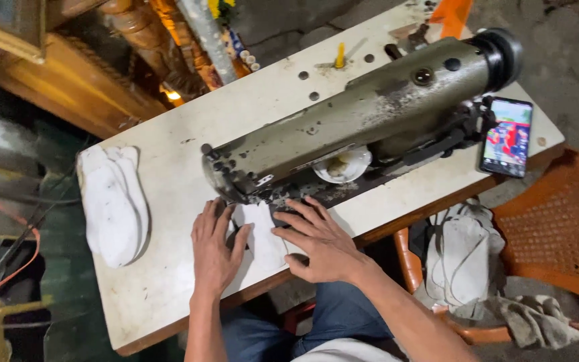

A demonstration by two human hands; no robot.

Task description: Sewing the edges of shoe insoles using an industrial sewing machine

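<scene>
Both hands lie flat near the table's front edge — the left hand (214, 247) and right hand (319, 243) spread, fingers unclenched, pressing a white fabric piece (263, 236) between them. It reaches under the head of the grey sewing machine (370, 110) just beyond — a stack of white pieces (113, 204) sits at the table's (169, 281) left edge, a phone (506, 137) at its right.

Sewing machine (363, 114) hides the needle; phone screen (506, 137) blurred.
</scene>
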